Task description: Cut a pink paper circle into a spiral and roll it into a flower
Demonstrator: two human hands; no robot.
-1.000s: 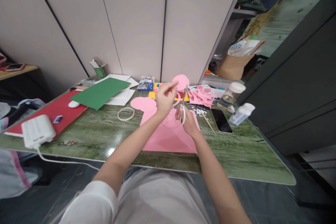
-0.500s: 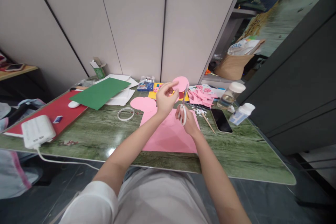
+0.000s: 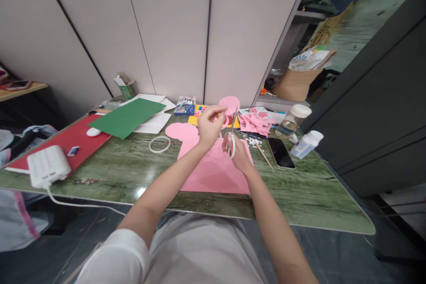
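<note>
My left hand (image 3: 210,125) pinches the edge of a round pink paper (image 3: 229,104), held up above the table. White-handled scissors (image 3: 232,140) are in my right hand (image 3: 240,154), with fingers through the loops. Their blades point up to the lower right edge of the round paper. A curved pink strip hangs under it, partly hidden by my left fingers. Pink sheets (image 3: 214,175) lie flat beneath both hands. To the left, cut pink circles (image 3: 181,131) overlap one another on the table.
Pink scraps (image 3: 256,123) are heaped to the right, near a wooden stick (image 3: 264,155), a phone (image 3: 280,152) and two bottles. Leftward lie a tape roll (image 3: 159,144), green paper (image 3: 128,117), red paper (image 3: 80,146) and a white power bank (image 3: 48,166) with its cable.
The round pink paper has shifted slightly in the left fingers, and the curved strip below it shows more clearly. Both hands stay nearly in the same place.
</note>
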